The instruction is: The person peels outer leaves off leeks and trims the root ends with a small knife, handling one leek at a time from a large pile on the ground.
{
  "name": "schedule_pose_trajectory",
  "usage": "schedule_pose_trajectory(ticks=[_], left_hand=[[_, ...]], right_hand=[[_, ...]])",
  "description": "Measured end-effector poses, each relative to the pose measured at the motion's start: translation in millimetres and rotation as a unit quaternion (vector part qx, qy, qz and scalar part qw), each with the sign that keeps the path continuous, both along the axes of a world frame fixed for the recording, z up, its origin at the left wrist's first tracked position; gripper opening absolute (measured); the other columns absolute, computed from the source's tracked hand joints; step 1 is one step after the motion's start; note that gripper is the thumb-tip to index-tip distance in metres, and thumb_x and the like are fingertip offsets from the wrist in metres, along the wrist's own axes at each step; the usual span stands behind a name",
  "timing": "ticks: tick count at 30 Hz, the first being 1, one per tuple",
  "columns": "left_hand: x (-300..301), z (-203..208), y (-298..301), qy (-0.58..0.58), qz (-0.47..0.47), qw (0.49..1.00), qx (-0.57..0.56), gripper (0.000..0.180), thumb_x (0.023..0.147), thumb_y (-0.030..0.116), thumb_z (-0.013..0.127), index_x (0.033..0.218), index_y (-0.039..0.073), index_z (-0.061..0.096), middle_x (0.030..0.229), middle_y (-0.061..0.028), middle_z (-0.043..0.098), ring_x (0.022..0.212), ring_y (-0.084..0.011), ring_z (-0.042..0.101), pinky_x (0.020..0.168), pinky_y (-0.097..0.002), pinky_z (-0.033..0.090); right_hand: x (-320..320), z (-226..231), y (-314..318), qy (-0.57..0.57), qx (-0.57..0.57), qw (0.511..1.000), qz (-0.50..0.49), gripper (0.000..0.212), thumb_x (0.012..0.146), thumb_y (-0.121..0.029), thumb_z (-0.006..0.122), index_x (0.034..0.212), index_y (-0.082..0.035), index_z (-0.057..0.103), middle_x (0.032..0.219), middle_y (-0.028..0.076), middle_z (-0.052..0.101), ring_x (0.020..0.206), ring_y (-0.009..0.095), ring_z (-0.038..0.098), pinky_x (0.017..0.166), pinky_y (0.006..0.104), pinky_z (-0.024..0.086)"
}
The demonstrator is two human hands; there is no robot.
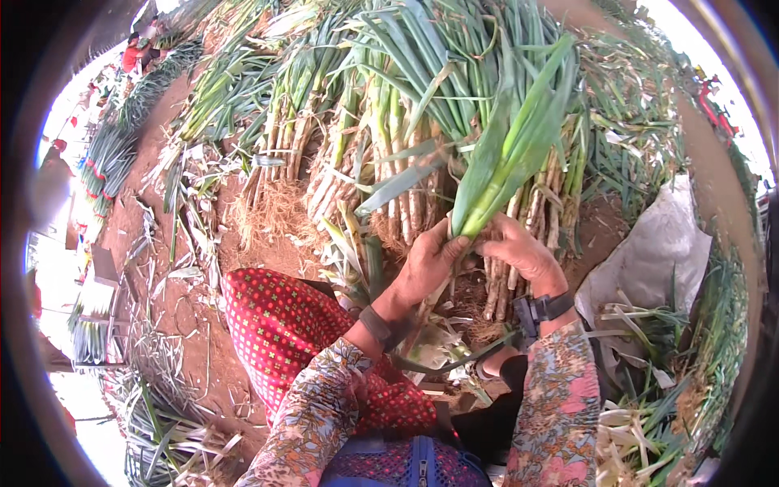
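Note:
A leek (495,178) with broad green leaves rises in front of me, tilted away and to the right. My left hand (430,264) is closed round its stalk, thumb pressed along the front. From the right, my right hand (523,250) meets the same stalk with fingers bent and pinched against it; the leek partly hides the fingertips. Below the hands, the stalk's lower end is mostly covered by my left hand and wrist. Just beyond stand bundled leeks (398,162), with pale, soil-marked stalks and stringy roots.
More leeks (276,122) lie heaped across the far side. A whitish sack (649,243) sits at my right, beside trimmed leaves (641,325). Loose leeks (170,438) lie at lower left on the brown soil (195,316). A person in red (132,55) is far off at upper left.

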State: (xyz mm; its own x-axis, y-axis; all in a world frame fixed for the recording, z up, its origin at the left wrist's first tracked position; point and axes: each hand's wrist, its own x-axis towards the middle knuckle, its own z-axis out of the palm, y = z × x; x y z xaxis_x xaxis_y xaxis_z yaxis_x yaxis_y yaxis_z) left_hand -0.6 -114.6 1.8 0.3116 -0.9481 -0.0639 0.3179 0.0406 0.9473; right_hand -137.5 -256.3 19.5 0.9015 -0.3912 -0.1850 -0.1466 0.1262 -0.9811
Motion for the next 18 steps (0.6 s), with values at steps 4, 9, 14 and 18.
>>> schedule_pose_trajectory(ticks=[4,9,14,18], left_hand=[[-11,32,-9,-0.016,-0.033,0.997,-0.069,0.030,0.099,0.016,0.056,0.123,-0.002,0.053,0.097,-0.0066,0.064,0.086,-0.0091,0.058,0.075,-0.0264,0.050],[-24,60,16,-0.066,0.020,0.996,-0.049,0.027,0.095,0.007,0.060,0.120,0.002,0.054,0.095,-0.0033,0.062,0.078,-0.0071,0.057,0.066,-0.0240,0.049],[-52,50,19,-0.115,0.075,0.983,-0.121,0.030,0.086,-0.003,0.069,0.112,0.003,0.054,0.096,-0.0026,0.061,0.082,-0.0094,0.058,0.071,-0.0232,0.050],[-32,23,35,-0.083,0.055,0.986,-0.137,0.044,0.083,-0.007,0.067,0.122,0.003,0.049,0.114,-0.0061,0.058,0.102,-0.0141,0.057,0.089,-0.0289,0.049]], right_hand=[[-11,41,1,-0.097,0.194,0.976,-0.003,0.050,0.088,-0.010,0.060,0.135,0.001,0.048,0.128,0.008,0.056,0.115,0.017,0.055,0.094,0.0315,0.046],[15,74,31,-0.204,0.161,0.937,-0.232,0.036,0.085,-0.015,0.073,0.116,0.001,0.061,0.104,0.009,0.067,0.088,0.016,0.065,0.079,0.0316,0.053],[-3,75,46,-0.314,0.241,0.884,-0.248,0.027,0.086,-0.009,0.069,0.111,0.001,0.063,0.100,0.010,0.068,0.083,0.017,0.066,0.077,0.0312,0.054],[13,52,58,-0.355,0.252,0.874,-0.217,0.025,0.089,-0.010,0.064,0.109,0.002,0.062,0.099,0.007,0.067,0.084,0.015,0.065,0.073,0.0297,0.054]])
